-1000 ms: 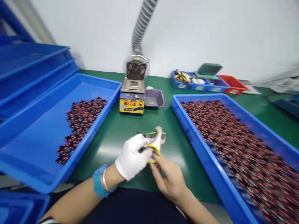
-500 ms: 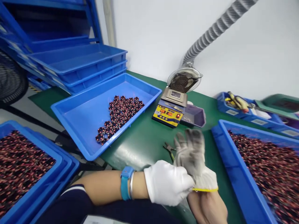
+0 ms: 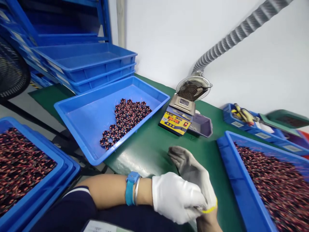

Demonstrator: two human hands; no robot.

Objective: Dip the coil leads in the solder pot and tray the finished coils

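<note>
My left hand (image 3: 177, 196), in a thin white glove, is closed on the cuff of a grey-and-white work glove (image 3: 209, 190) with a yellow hem. That work glove covers my right hand (image 3: 191, 169), whose bare wrist shows below the hem. The right fingers stretch out toward the upper left and hold nothing. A blue wrist strap (image 3: 130, 188) and a silver bracelet (image 3: 136, 191) circle my left wrist. Beyond the hands stands a yellow-and-blue soldering pot (image 3: 175, 122) with a lit display.
A blue tray (image 3: 82, 120) at the left holds several small copper-wound coils (image 3: 125, 119). Full blue bins stand at right (image 3: 235, 170) and lower left (image 3: 65, 167). A purple tray (image 3: 205, 125) sits beside the pot, under a grey duct (image 3: 224, 46). Small blue boxes (image 3: 264, 133) line the back right.
My right hand has turned from fingers up to fingers slanting left, and the left hand has moved slightly down and right with the cuff. The pliers behind the glove are now hidden.
</note>
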